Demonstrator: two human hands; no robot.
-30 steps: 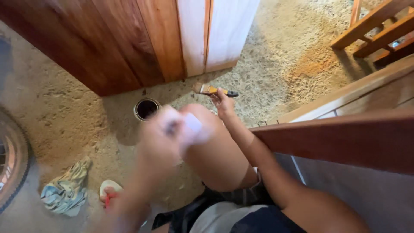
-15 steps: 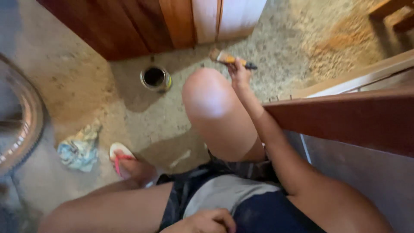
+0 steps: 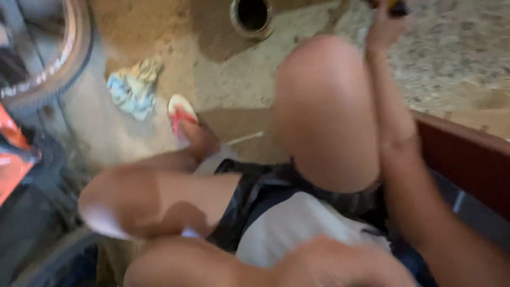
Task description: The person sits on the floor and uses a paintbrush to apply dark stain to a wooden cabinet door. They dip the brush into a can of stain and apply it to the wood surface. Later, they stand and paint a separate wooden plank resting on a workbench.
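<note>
- Closed around a dark handle (image 3: 392, 6) at the very top edge of the view, my right hand (image 3: 383, 29) keeps a full wrap; only the butt end of that handle shows, with a touch of yellow on it, and the rest is cut off by the frame, so I cannot tell what tool it belongs to.
- Right forearm (image 3: 396, 133) runs straight up from the lower right corner, just beside my raised right knee (image 3: 324, 101) and touching it along the outer side.
- Left hand (image 3: 340, 263) lies at the bottom edge, low over my lap, heavily blurred; fingers look curled inward, but I cannot tell whether they hold anything.
- Left leg (image 3: 154, 199) is folded out to the left, its foot resting in a red-strapped sandal (image 3: 180, 111) on the ground.
- Small round tin (image 3: 252, 16), open-topped and dark inside, stands on the sandy concrete floor (image 3: 446, 58) at the top, left of the held handle and apart from it.
- Crumpled blue-and-yellow rag (image 3: 133, 87) lies on the floor, near the sandal on its left.
- Bicycle tyre (image 3: 61, 66) curves through the upper left corner; an orange part (image 3: 13, 154) sits below it at the left edge.
- Dark reddish wooden panel (image 3: 467, 159) with a pale upper edge stands at right, just beside my right forearm.
</note>
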